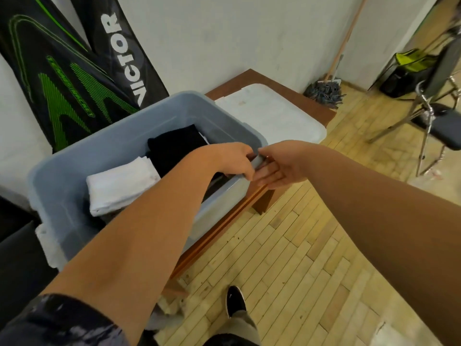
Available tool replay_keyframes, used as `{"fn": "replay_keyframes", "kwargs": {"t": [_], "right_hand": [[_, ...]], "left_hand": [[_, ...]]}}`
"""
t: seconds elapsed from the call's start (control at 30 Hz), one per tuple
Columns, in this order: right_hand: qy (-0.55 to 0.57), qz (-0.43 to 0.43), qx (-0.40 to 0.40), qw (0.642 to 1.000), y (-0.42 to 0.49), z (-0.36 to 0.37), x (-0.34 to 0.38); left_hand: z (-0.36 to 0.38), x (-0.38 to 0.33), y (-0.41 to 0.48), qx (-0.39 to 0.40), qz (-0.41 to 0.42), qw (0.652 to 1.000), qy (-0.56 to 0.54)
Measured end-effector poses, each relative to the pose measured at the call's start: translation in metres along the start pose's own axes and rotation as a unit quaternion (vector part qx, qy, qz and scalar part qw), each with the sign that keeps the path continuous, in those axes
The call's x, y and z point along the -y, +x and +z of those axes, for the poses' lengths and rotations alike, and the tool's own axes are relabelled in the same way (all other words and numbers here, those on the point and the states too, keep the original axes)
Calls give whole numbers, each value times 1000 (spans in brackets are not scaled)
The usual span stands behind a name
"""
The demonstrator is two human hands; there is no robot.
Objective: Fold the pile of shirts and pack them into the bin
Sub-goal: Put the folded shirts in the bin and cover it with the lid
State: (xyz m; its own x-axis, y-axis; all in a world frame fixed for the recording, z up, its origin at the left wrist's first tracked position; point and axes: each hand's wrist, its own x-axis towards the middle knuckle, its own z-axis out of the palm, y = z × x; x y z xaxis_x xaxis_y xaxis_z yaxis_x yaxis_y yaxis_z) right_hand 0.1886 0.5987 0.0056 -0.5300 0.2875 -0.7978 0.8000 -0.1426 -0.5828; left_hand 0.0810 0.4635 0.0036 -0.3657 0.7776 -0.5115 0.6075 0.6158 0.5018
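A translucent grey-blue bin [104,143] stands on a wooden bench. Inside lie a folded white shirt [119,186] at the near left and a folded black shirt [174,148] behind it. My left hand [232,158] reaches across the bin and grips its near right rim, fingers curled over the edge. My right hand [279,168] meets the same corner from outside, thumb on top of the rim and straight fingers against the bin's outer wall.
The bin's white lid [274,116] lies on the bench [316,108] beyond the bin. Black racket bags [62,78] lean on the wall at left. A mop [324,91] stands in the corner, a folding chair [441,121] at right. My shoe [234,300] is on the wooden floor.
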Motion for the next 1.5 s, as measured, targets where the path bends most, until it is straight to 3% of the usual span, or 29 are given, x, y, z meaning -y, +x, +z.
{"fn": "replay_keyframes", "kwargs": {"t": [0.07, 0.27, 0.37, 0.67, 0.87, 0.97, 1.27, 1.5], "right_hand": [[23, 6, -29, 999, 17, -30, 8], [58, 2, -90, 994, 57, -100, 24], [57, 1, -114, 992, 78, -135, 35], [78, 54, -148, 984, 187, -225, 36], [123, 150, -75, 978, 261, -275, 4], [148, 157, -41, 975, 288, -284, -8], [264, 158, -46, 950, 312, -292, -16], [279, 24, -54, 959, 287, -318, 30]], "left_hand": [[-15, -16, 28, -2, -6, 1000, -8], [-41, -45, 90, -135, -96, 981, 99], [-54, -66, 128, -196, -91, 969, 123], [-1, -109, 272, -45, -85, 987, 125], [64, -100, 341, -12, -155, 983, 94], [89, -100, 364, -4, -198, 975, 100], [119, -102, 387, -89, -251, 961, 72], [77, -142, 377, -273, -210, 930, 131]]}}
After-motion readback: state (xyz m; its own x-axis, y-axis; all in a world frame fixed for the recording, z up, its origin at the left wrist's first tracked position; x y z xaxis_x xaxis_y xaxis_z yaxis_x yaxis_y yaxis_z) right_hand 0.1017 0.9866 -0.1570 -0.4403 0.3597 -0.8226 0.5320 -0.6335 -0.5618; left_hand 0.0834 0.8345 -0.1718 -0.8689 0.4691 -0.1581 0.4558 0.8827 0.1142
